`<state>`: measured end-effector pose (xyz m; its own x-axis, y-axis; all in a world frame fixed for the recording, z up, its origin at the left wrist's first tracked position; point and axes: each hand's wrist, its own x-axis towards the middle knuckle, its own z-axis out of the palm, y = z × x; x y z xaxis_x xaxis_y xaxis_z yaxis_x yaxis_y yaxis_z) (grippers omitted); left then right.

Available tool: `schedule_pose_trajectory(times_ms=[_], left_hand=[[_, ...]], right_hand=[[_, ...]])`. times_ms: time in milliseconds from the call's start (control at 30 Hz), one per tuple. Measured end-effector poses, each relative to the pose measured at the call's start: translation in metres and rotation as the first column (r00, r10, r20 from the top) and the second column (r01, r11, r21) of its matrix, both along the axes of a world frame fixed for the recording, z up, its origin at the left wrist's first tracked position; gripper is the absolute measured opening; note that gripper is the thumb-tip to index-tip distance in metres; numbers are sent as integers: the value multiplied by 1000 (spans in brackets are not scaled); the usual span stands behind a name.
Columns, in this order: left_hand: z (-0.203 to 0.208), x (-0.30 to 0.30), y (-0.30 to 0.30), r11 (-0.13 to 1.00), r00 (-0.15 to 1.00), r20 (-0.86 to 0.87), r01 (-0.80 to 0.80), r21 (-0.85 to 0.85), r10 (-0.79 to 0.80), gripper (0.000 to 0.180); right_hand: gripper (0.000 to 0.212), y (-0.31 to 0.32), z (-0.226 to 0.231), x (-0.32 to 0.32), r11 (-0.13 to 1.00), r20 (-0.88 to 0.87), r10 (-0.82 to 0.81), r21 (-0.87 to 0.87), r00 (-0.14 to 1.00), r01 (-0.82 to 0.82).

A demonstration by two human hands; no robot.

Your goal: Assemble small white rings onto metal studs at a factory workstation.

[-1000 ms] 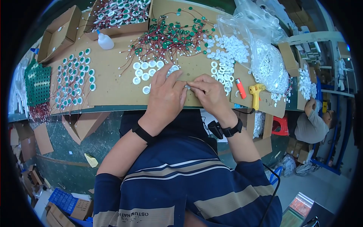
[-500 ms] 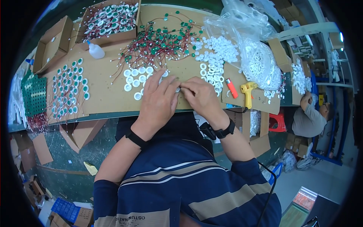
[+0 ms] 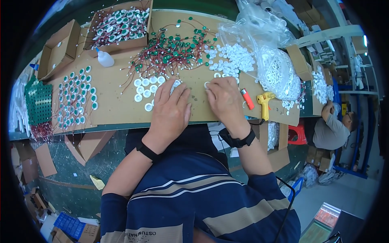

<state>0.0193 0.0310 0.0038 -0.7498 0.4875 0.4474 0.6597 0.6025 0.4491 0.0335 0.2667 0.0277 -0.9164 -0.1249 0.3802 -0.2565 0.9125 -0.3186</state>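
My left hand (image 3: 171,109) lies over the right part of a group of white round caps (image 3: 153,81), its fingers stretched out and holding nothing that I can see. One cap shows at its fingertips, and others are partly hidden under it. Further right, my right hand (image 3: 224,99) is closed, thumb and fingers pinched on a small white ring (image 3: 206,85) just above the cardboard-covered table. Loose white rings (image 3: 217,75) lie just past its fingers, partly hidden by them. Behind both hands sprawls a tangle of green discs with red wires (image 3: 174,50).
Left are finished-looking discs in rows (image 3: 77,97), a white squeeze bottle (image 3: 105,58) and a filled cardboard box (image 3: 121,44). Right are a red lighter (image 3: 247,99), a yellow glue gun (image 3: 265,104), white discs (image 3: 235,58) and a bag of rings (image 3: 277,73). Another person (image 3: 332,127) sits far right.
My hands have come apart. The right hand has moved right to the loose rings, while the left has stayed near the caps, its fingertips shifting slightly.
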Motion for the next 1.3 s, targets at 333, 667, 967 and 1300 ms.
schedule_pose_trajectory(times_ms=[333,667,967,1300], left_hand=[[3,2,2,986,990,40,141,-87,-138,61],[3,1,1,970,983,73,179,-165,-169,66],[3,0,2,979,983,74,175,-102,-168,58],[-1,1,2,987,987,75,149,-64,-144,59]], right_hand=[[23,16,5,-50,993,-19,-117,12,993,118],[23,22,1,-54,997,34,-81,10,996,81],[24,9,2,-7,1000,236,-18,-2,971,19],[27,6,14,-3,999,233,38,-22,972,-34]])
